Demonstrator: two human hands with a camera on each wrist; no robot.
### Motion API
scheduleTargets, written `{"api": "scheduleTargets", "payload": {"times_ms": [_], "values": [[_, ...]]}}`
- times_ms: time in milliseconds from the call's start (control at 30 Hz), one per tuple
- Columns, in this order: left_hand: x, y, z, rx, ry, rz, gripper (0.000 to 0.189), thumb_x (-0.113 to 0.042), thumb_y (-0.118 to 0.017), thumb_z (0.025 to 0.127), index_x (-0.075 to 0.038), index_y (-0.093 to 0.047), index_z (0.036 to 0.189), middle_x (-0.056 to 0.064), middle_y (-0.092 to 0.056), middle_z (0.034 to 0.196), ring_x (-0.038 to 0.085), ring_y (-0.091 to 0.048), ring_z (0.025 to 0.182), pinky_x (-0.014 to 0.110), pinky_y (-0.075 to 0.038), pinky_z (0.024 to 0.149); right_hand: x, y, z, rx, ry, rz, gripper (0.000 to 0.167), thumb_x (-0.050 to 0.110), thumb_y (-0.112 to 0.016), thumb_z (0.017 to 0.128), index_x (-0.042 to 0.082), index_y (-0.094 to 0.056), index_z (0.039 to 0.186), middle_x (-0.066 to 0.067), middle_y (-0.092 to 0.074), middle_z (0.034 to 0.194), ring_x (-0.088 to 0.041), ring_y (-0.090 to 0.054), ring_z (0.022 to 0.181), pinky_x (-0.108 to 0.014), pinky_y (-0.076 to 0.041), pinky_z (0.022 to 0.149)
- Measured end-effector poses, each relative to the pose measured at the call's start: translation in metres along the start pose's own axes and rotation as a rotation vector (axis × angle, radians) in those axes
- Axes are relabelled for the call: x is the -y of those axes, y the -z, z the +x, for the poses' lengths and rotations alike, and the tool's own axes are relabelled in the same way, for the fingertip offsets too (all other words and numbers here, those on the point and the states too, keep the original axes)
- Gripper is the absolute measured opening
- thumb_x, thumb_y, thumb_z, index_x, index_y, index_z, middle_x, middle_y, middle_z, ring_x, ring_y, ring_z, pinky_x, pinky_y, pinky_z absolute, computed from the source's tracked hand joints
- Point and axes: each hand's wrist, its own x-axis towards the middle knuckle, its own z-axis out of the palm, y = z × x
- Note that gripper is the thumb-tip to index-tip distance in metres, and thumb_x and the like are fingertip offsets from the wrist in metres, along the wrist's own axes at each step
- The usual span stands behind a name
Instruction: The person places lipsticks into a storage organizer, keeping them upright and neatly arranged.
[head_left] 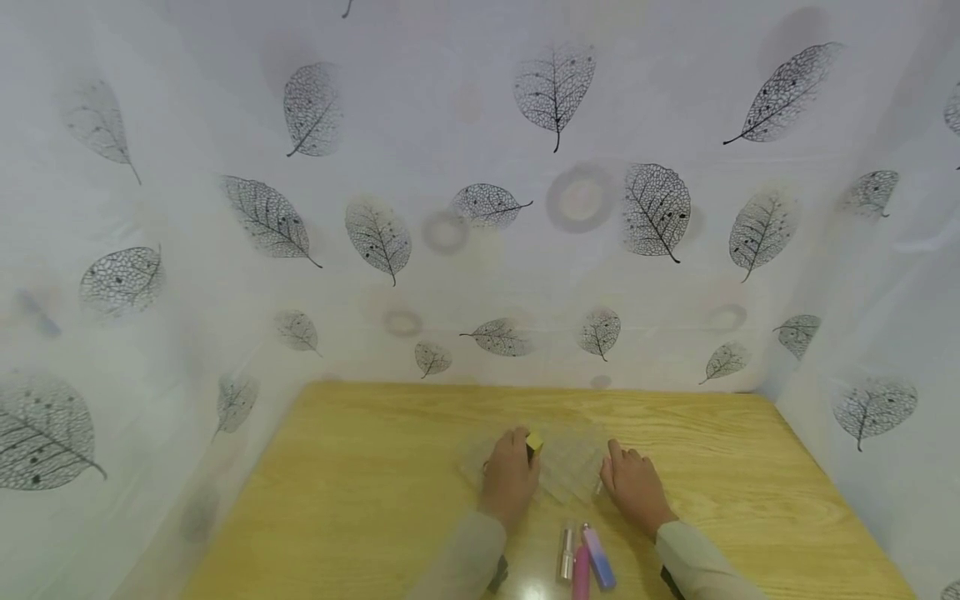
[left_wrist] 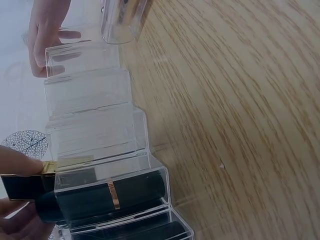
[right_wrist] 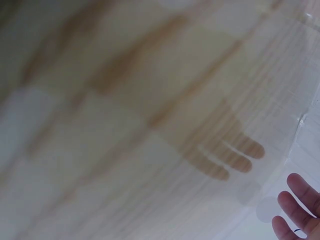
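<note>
My left hand [head_left: 512,477] pinches a squarish black lipstick [left_wrist: 22,188] with a gold band, at the left part of a clear stepped lipstick organizer [head_left: 573,458]. In the left wrist view its gold part overlaps a slot of the organizer. Just beside it, a dark tube with a copper ring [left_wrist: 140,192] lies in one slot, and another dark tube [left_wrist: 160,231] in the end slot. At the organizer's far end my right hand [head_left: 633,483] holds the edge between thumb and finger. Its other fingers [right_wrist: 297,210] spread loosely in the right wrist view.
In front of the organizer lie a clear-and-metallic lipstick tube [head_left: 566,554], a pink tube [head_left: 581,575] and a purple-to-blue tube [head_left: 598,557]. They rest on a wood-grain table [head_left: 360,500]. A white leaf-print curtain [head_left: 480,275] surrounds the table at back and sides.
</note>
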Motion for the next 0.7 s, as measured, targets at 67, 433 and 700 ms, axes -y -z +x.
{"api": "scheduleTargets", "payload": {"times_ms": [67,433,700], "values": [[-0.0001,-0.0001,-0.0004,0.011,-0.006,0.037,0.033,-0.01,-0.073,0.078,-0.002,-0.058,0.106,0.009,-0.064,0.092,0.02,-0.064,0.084,0.027,-0.058,0.073,0.0004,0.0005,-0.0001,0.0,0.001,-0.001,0.01,0.012,-0.049,0.089,0.002,-0.046,0.089,-0.005,-0.047,0.057,-0.025,-0.05,0.057,-0.038,-0.04,0.05],[0.0003,0.0001,-0.0029,0.015,-0.039,0.249,0.029,-0.024,-0.075,0.077,-0.007,-0.062,0.096,0.003,-0.066,0.082,0.018,-0.053,0.075,0.03,-0.046,0.069,0.0012,0.0006,-0.0008,0.009,-0.008,0.006,0.011,0.012,-0.049,0.089,0.002,-0.046,0.09,-0.005,-0.049,0.058,-0.025,-0.052,0.059,-0.039,-0.042,0.052],[0.0015,0.0005,-0.0042,0.036,-0.05,0.288,0.027,-0.027,-0.074,0.078,-0.009,-0.061,0.092,0.003,-0.064,0.083,0.017,-0.051,0.076,0.03,-0.045,0.068,0.0006,-0.0004,-0.0006,0.012,-0.008,-0.001,0.011,0.012,-0.049,0.089,0.002,-0.047,0.092,-0.005,-0.049,0.059,-0.023,-0.051,0.059,-0.038,-0.042,0.052]]}}
